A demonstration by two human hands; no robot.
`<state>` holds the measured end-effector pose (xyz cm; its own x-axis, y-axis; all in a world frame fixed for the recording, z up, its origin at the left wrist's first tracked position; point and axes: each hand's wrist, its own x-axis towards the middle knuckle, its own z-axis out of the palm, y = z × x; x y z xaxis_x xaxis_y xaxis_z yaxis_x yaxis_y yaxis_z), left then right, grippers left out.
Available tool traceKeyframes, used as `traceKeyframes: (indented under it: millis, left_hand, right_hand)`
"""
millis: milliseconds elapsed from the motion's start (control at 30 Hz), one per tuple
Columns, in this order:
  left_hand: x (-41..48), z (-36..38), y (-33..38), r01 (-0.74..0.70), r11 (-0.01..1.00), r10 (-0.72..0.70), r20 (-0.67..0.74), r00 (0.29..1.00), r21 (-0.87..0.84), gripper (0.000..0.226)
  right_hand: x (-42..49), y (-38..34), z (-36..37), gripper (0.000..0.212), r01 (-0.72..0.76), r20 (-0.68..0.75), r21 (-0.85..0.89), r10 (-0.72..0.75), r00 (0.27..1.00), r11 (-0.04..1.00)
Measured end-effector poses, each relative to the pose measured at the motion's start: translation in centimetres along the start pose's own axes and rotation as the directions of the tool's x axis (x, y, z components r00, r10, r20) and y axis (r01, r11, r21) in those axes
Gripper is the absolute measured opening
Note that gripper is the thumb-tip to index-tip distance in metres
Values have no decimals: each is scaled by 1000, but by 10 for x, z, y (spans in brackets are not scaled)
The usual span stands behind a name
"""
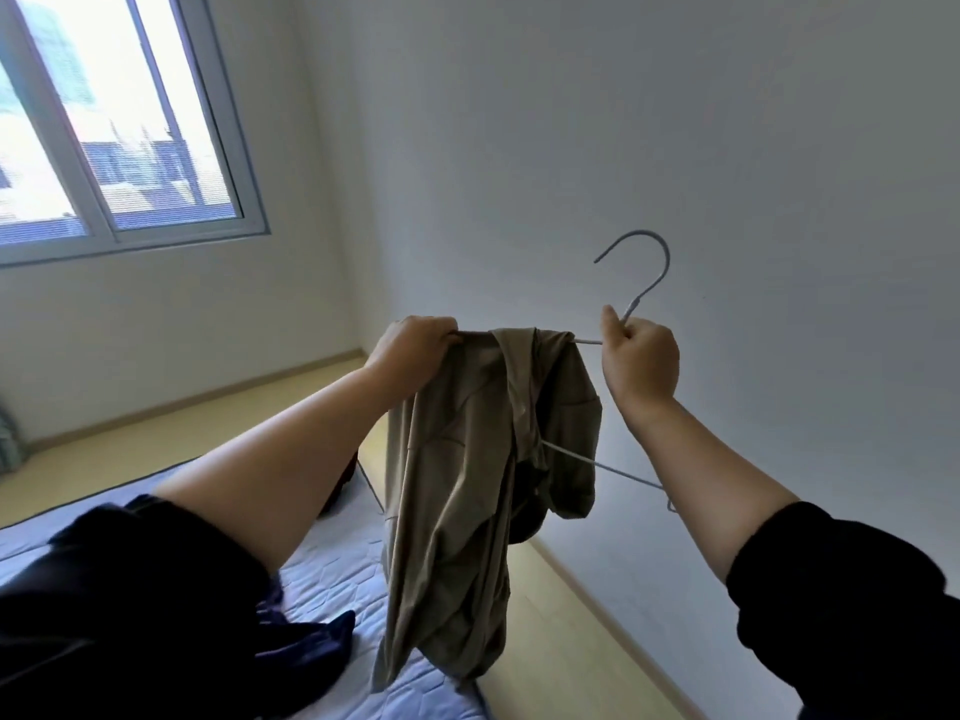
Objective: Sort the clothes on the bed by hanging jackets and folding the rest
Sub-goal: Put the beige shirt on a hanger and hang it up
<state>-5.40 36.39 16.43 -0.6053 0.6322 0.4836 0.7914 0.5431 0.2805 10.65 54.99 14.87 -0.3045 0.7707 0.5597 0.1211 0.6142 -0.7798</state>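
Note:
A khaki jacket [457,491] hangs bunched in the air over the bed, draped partly over a pale wire hanger [649,288]. My right hand [641,363] grips the hanger just below its hook, and the hanger's lower bar [608,467] pokes out to the right of the cloth. My left hand [413,348] grips the jacket's top edge at the hanger's left end. A dark navy garment [306,649] lies on the mattress [343,569] below.
A white wall [675,148] stands close ahead and to the right. There is a window [109,122] at upper left. Light wooden floor [566,636] runs between the bed's edge and the wall. A small dark red cloth [340,488] lies farther along the mattress.

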Motion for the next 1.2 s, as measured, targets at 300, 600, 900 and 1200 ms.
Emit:
traceKeyframes:
  millis: [300,600,900,1200]
  left_hand:
    - [-6,11,1,39,989,-46,-44,998,-142,22]
    - [-38,42,11,95,909,-270,-400,876,-405,21]
    - [-92,111,-1,519,780,-463,236,854,-349,13]
    - [-19,-2,-38,204,968,-141,362,921,-143,27]
  right_hand:
    - [-40,-25,17,31,724,289,-308,-664,689,617]
    - [-21,-33,31,16,550,340,-530,-432,835,646]
    - [-8,-13,30,23,420,241,-478,-345,907,771]
    - [-15,26,1,15,643,769,-375,-163,618,668]
